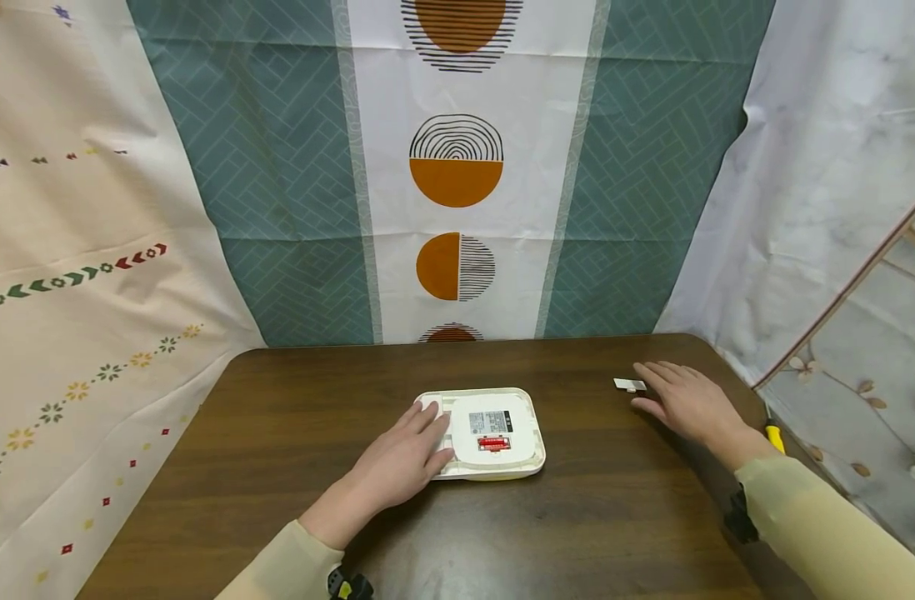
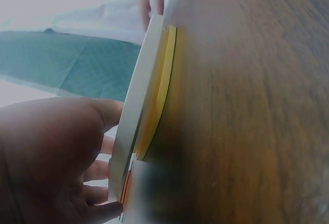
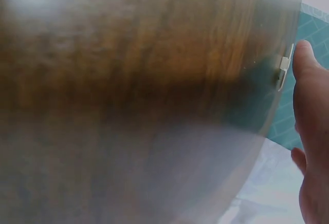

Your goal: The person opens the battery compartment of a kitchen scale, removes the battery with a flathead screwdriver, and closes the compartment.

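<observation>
A white rounded device (image 1: 495, 458), with a printed label and a red sticker on its upper face, lies on the brown table. My left hand (image 1: 401, 454) rests over its left end, fingers laid across the top and thumb at the near side. In the left wrist view, a yellow layer (image 2: 160, 95) shows beneath the device's white edge (image 2: 134, 106). At the right, a small flat white piece (image 1: 629, 385) with a tab lies on the table. Beside it, my right hand (image 1: 686, 404) is spread loosely, fingertips close to the piece and nothing in its grasp.
A tool with a yellow handle (image 1: 774, 435), like a screwdriver, lies at the table's right edge beyond my right wrist. Patterned cloths (image 1: 292, 167) hang behind the brown table (image 1: 292, 433) and along both sides.
</observation>
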Demonstrator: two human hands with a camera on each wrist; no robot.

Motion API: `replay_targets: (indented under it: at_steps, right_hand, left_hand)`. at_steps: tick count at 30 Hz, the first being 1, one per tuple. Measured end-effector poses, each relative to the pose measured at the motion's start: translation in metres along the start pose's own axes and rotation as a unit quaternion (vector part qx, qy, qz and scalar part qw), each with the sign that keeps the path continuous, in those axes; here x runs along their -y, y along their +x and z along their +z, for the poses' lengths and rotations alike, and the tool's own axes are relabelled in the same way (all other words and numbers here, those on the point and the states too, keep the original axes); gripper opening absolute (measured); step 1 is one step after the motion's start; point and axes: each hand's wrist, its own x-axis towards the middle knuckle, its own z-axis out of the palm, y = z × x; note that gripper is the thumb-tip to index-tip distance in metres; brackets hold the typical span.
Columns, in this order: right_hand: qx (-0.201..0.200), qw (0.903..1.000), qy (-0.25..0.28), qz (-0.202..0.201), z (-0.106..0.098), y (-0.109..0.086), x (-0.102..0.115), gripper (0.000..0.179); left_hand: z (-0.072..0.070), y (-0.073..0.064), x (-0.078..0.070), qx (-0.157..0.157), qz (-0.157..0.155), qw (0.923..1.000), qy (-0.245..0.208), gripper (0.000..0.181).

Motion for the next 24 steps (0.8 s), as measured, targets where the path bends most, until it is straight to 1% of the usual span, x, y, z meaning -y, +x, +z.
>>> replay_targets:
  at_steps: [10, 16, 20, 24]
  right_hand:
    - [0.004, 0.9991, -0.017, 0.039, -0.003, -0.021, 0.000, 0.071]
    - [0.019, 0.9981, -0.024, 0.053, -0.006, -0.036, -0.002, 0.075]
    - [0.014, 0.9973, -0.024, 0.067, -0.008, -0.048, -0.003, 0.075]
    - [0.026, 0.9954, -0.028, 0.087, -0.011, -0.056, -0.006, 0.075]
  left_hand:
    - [-0.001, 0.000, -0.002, 0.004, 0.000, 1.0000, 0.004, 0.062]
    - [-0.001, 0.000, -0.001, 0.004, 0.000, 1.0000, 0.007, 0.062]
    - [-0.001, 0.001, 0.000, 0.005, 0.000, 1.0000, 0.009, 0.063]
    - [-0.001, 0.001, -0.001, 0.009, -0.004, 0.9999, 0.008, 0.063]
